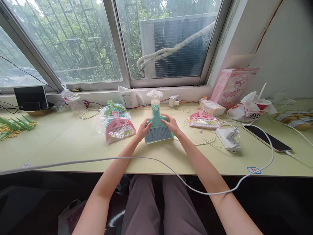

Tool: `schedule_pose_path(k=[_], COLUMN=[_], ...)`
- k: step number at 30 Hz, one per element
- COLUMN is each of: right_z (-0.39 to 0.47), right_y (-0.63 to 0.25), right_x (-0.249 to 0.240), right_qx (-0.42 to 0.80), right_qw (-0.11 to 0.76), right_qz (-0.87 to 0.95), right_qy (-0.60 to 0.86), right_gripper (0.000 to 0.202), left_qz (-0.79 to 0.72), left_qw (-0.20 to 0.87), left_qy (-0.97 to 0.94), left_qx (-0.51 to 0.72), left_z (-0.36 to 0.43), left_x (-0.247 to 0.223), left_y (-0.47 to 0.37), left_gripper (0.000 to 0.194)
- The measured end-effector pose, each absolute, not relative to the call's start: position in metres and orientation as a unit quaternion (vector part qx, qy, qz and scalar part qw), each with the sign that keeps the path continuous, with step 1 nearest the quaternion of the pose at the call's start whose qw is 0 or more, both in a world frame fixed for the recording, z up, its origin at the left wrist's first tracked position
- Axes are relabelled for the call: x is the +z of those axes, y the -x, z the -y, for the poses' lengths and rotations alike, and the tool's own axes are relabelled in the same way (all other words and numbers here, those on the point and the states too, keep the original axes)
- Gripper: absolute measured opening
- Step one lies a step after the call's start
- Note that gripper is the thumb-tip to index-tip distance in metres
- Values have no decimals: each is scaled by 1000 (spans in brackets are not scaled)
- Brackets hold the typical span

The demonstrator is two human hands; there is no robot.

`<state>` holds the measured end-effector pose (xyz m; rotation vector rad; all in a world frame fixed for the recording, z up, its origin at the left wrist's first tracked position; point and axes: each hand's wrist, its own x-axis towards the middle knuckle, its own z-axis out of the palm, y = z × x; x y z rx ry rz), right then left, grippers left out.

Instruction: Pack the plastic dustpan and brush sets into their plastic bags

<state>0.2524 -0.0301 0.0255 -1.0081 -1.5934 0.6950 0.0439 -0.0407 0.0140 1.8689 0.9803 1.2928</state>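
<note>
At mid-frame, your brush hides the lower part of the cup, while the bottom edge cuts off your arms and the left edge the plants.

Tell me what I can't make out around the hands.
Head view: some fingertips of the left hand and right hand, hidden behind the teal plastic brush with grey bristles.
Head view: base of the clear plastic cup, hidden by that brush.
Head view: print on the left film-wrapped pink plastic brush, too small.
</note>
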Motion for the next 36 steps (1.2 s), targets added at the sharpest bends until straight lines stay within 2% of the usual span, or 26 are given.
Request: schedule_pose_path(k=[3,12,15,18,21,24,26,28,31,36], right_z=[25,29,32,31,24,16,12,10,10,12], right_y=[-256,-243,-250,-266,-287,-303,-308,-308,-302,-299], right_x=[21,20,28,35,33,18,7,-2,-7,-6], right_qx=[381,402,445,472,323,131,105,116,94,48], right_qw=[523,558,531,482,455,321,216,166,177,186], right_qz=[636,560,587,627,644,644,649,665,688,692], right_qy=[420,462,419,390,522,682,721,719,698,696], right_gripper=[30,30,39,49,45,36,41,37,29,31], left_qz=[-382,-386,-385,-388,-431,-475,-459,-434,-423,-419], left_qw=[309,331,336,394,466,468,473,493,506,507], left_qy=[-715,-690,-681,-651,-560,-487,-486,-488,-473,-466], left_qx=[498,515,524,520,533,564,574,575,585,592], left_z=[42,48,48,46,40,30,24,20,18,18], left_x=[12,21,21,17,11,6,3,1,-1,-3], left_y=[-49,-46,-47,-46,-41,-32,-26,-23,-22,-23], left_gripper=[47,36,37,46,70,87,81,69,64,65])
